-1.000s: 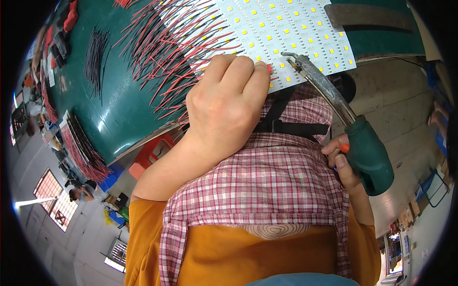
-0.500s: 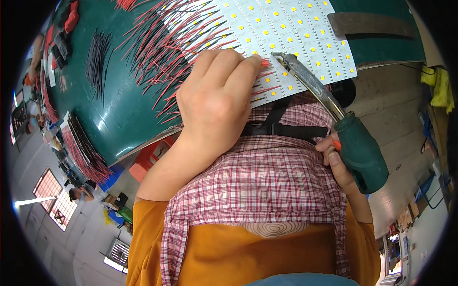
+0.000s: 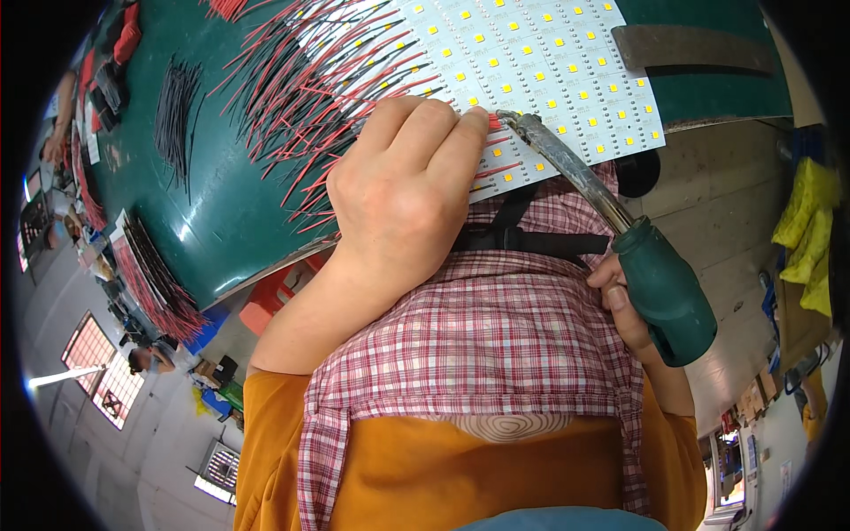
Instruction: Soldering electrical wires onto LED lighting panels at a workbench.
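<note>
My left hand (image 3: pixel 403 186) is closed, its fingertips pinching the ends of red wires (image 3: pixel 496 122) against the white LED board (image 3: pixel 567 97). My right hand (image 3: pixel 620 301) grips a soldering iron (image 3: pixel 666 292) by its dark green handle. The bent metal tip of the iron lies over the board, right at the wire ends beside my left fingertips; whether it touches them I cannot tell. Many red and black wires (image 3: pixel 301 106) fan out from the board's left part, partly covered by my left hand. Yellow LEDs in rows dot the board.
On the green table (image 3: pixel 239 212) lie a bundle of black wires (image 3: pixel 175 124) and, at its left edge, a red and black bundle (image 3: pixel 155 279). A flat metal bar (image 3: pixel 691 49) rests at the board's right side. A red stool (image 3: pixel 266 305) stands below the table edge.
The soldering iron has shifted slightly left, its tip coming down to the red wire ends at my left fingertips. My left hand has barely moved.
</note>
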Demonstrator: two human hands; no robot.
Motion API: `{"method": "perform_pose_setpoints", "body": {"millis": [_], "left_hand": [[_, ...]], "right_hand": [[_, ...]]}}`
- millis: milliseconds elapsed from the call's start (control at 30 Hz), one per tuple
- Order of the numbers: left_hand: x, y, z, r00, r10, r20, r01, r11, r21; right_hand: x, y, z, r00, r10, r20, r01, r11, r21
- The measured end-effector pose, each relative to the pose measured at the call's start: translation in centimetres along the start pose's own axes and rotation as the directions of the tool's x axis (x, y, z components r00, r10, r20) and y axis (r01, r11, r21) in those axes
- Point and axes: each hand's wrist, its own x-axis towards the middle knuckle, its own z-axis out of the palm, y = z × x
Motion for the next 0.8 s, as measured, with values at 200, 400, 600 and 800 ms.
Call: {"method": "perform_pose_setpoints", "body": {"millis": [200,400,600,800], "left_hand": [[0.1,0.4,-0.1,1.000,-0.008,-0.003,0.008,1.000,0.023],[0.3,0.4,0.0,1.000,-0.031,-0.003,0.030,0.999,-0.042],[0.8,-0.2,-0.2,0.996,-0.085,-0.001,0.085,0.996,-0.034],[1.3,0.5,-0.2,0.994,-0.109,-0.002,0.109,0.994,-0.021]], "right_hand": [[0.6,-1.1,-0.5,1.000,0.009,0.010,-0.010,0.992,0.128],[0.9,-1.6,-0.2,0.998,0.005,-0.063,0.002,0.994,0.112],[1.1,-1.6,-0.5,0.998,-0.044,-0.050,0.043,0.999,-0.027],[1.5,-2.3,-1.0,1.000,0.019,-0.001,-0.019,0.994,-0.105]]}}
